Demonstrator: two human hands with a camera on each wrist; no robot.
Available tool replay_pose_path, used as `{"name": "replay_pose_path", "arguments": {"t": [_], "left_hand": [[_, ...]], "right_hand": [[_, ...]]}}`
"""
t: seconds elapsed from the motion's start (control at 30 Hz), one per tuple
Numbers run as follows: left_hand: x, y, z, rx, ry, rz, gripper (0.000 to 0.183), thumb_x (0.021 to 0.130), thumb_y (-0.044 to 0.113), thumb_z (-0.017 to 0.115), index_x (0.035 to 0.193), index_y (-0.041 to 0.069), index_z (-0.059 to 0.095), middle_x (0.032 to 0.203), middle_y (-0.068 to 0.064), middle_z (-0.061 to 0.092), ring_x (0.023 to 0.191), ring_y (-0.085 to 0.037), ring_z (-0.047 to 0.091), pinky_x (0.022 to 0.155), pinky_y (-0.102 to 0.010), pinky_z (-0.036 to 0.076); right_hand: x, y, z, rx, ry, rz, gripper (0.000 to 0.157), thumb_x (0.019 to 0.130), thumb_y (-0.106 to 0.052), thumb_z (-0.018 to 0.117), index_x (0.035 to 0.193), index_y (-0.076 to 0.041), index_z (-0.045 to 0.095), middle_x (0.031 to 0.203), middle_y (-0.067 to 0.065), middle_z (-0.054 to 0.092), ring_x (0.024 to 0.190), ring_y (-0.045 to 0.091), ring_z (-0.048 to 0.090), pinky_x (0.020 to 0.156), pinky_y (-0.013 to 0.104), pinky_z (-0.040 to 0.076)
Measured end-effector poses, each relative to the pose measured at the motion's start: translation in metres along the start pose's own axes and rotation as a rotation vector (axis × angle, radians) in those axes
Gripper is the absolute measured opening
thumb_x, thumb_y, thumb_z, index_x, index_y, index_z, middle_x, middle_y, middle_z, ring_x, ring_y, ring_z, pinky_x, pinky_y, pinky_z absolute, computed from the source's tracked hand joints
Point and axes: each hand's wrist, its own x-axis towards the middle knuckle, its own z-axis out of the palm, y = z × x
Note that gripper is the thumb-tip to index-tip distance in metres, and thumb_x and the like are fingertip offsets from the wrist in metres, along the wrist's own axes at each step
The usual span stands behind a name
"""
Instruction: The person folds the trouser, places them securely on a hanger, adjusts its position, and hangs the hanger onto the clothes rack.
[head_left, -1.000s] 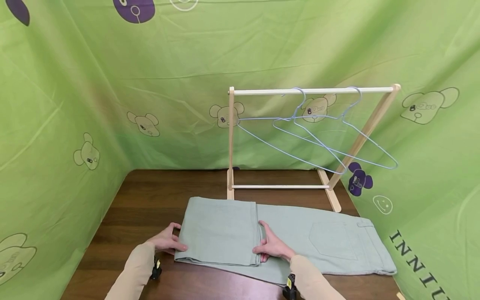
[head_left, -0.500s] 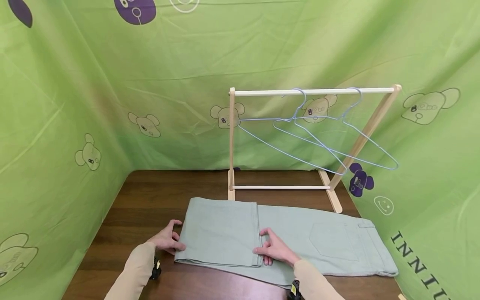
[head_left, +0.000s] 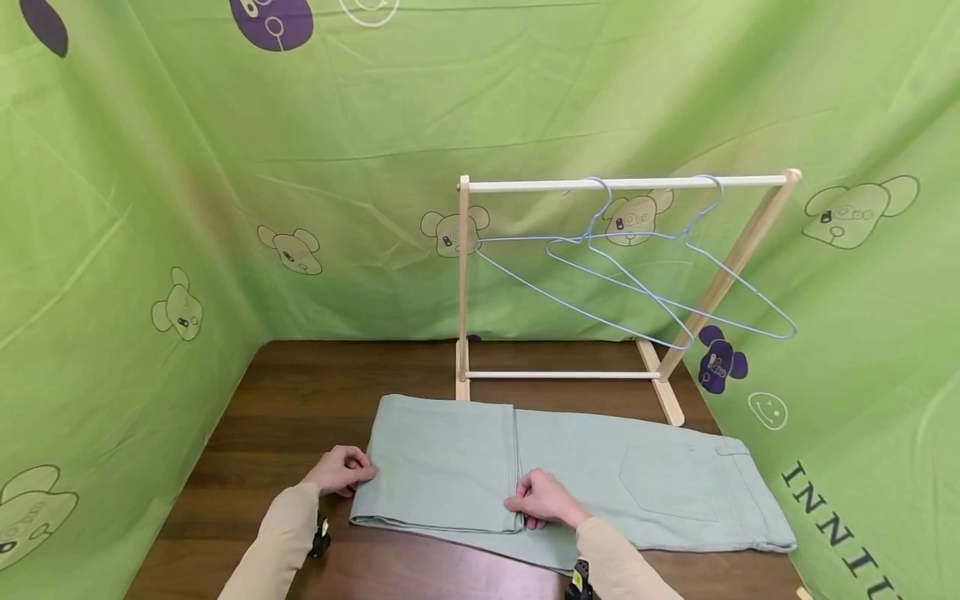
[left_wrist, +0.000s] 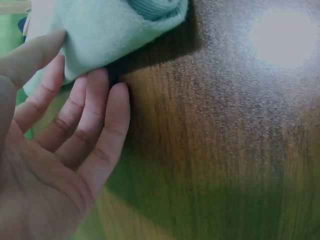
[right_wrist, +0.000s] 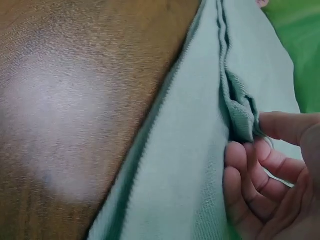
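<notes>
Pale green trousers (head_left: 660, 475) lie flat across the table, waistband to the right and a back pocket showing. Their leg end is folded back over itself, making a square layered panel (head_left: 442, 462) on the left. My left hand (head_left: 341, 471) is at the panel's left fold, thumb on top and fingertips at the edge, pinching the cloth; the left wrist view shows the rounded fold (left_wrist: 105, 37) against those fingertips. At the panel's right side my right hand (head_left: 547, 497) pinches the stacked hems (right_wrist: 242, 117) between thumb and curled fingers near the front corner.
Behind the trousers stands a wooden rack (head_left: 462, 283) with a white top bar (head_left: 525, 186). Two lilac wire hangers (head_left: 570, 302) hang from it. Green patterned cloth (head_left: 360, 108) encloses the brown table (head_left: 300, 392) at the back and sides.
My left hand has slid slightly away from me along the fold, its spread fingers drawing together. My right hand's fingers have curled in at the hems. The trousers lie almost unchanged.
</notes>
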Motion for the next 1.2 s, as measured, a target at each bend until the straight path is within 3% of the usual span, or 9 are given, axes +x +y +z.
{"name": "replay_pose_path", "arguments": {"t": [0.23,0.43,0.6,0.7,0.8,0.9,1.03,1.1,1.2], "left_hand": [[0.004,0.003,0.004,0.024,0.065,-0.079,0.035,0.082,0.014,0.081,0.1,-0.001,0.054,0.078,-0.005,0.056,0.062,-0.015,0.06,0.055,-0.032,0.056],[0.008,0.003,0.009,0.04,0.135,-0.119,0.042,0.077,0.011,0.084,0.102,0.002,0.052,0.078,-0.007,0.057,0.063,-0.015,0.058,0.054,-0.032,0.056],[0.005,0.006,0.009,0.046,0.148,-0.133,0.041,0.076,0.005,0.082,0.103,0.0,0.051,0.079,-0.009,0.06,0.065,-0.015,0.06,0.056,-0.035,0.058],[0.003,0.008,0.008,0.048,0.138,-0.133,0.041,0.077,0.004,0.081,0.104,0.0,0.05,0.078,-0.008,0.06,0.065,-0.015,0.059,0.057,-0.036,0.059],[0.004,0.008,0.007,0.048,0.13,-0.132,0.043,0.081,0.006,0.078,0.11,-0.002,0.048,0.078,-0.009,0.06,0.066,-0.015,0.059,0.058,-0.037,0.059],[0.008,0.008,0.008,0.052,0.133,-0.142,0.053,0.085,0.016,0.076,0.125,-0.006,0.047,0.083,-0.011,0.06,0.068,-0.018,0.06,0.058,-0.038,0.059],[0.013,0.008,0.011,0.057,0.142,-0.141,0.066,0.087,0.027,0.075,0.133,-0.011,0.047,0.09,-0.015,0.061,0.075,-0.021,0.062,0.06,-0.04,0.06],[0.014,0.01,0.013,0.06,0.148,-0.135,0.06,0.087,0.026,0.075,0.127,-0.012,0.052,0.089,-0.016,0.062,0.075,-0.021,0.063,0.061,-0.04,0.06],[0.013,0.015,0.017,0.081,0.15,-0.115,0.042,0.088,0.02,0.073,0.113,-0.012,0.06,0.087,-0.015,0.068,0.073,-0.02,0.066,0.062,-0.037,0.059]], "right_hand": [[-0.001,0.002,-0.01,0.266,-0.107,0.027,0.025,0.088,-0.006,0.068,0.068,0.004,0.059,0.051,-0.005,0.056,0.043,0.002,0.055,0.044,0.016,0.048],[-0.001,0.011,-0.012,0.371,-0.122,0.036,0.023,0.087,-0.005,0.069,0.076,0.015,0.065,0.053,-0.005,0.062,0.048,0.003,0.06,0.047,0.016,0.05],[-0.001,0.011,-0.008,0.294,-0.074,-0.006,0.028,0.089,-0.009,0.068,0.075,0.016,0.065,0.054,-0.004,0.062,0.046,0.002,0.059,0.046,0.018,0.051],[0.0,0.008,-0.004,0.174,0.043,-0.007,0.026,0.09,-0.014,0.07,0.076,0.008,0.063,0.053,0.0,0.062,0.042,0.003,0.057,0.044,0.023,0.052],[0.003,0.003,-0.002,0.053,0.197,0.039,0.025,0.088,-0.02,0.074,0.09,0.001,0.062,0.053,0.002,0.064,0.04,0.005,0.057,0.044,0.026,0.052],[0.006,-0.004,-0.002,-0.004,0.299,0.09,0.04,0.084,-0.024,0.078,0.106,0.005,0.061,0.054,0.004,0.065,0.041,0.009,0.06,0.047,0.027,0.052],[0.01,-0.009,-0.001,-0.025,0.314,0.138,0.051,0.081,-0.025,0.081,0.113,0.008,0.059,0.056,0.006,0.065,0.042,0.012,0.061,0.048,0.028,0.052],[0.012,-0.008,0.0,-0.014,0.297,0.155,0.048,0.08,-0.024,0.082,0.109,0.006,0.058,0.056,0.007,0.064,0.041,0.011,0.06,0.047,0.028,0.054],[0.014,-0.007,0.001,0.021,0.269,0.164,0.032,0.079,-0.019,0.083,0.09,-0.001,0.059,0.052,0.005,0.061,0.04,0.008,0.057,0.045,0.028,0.054]]}}
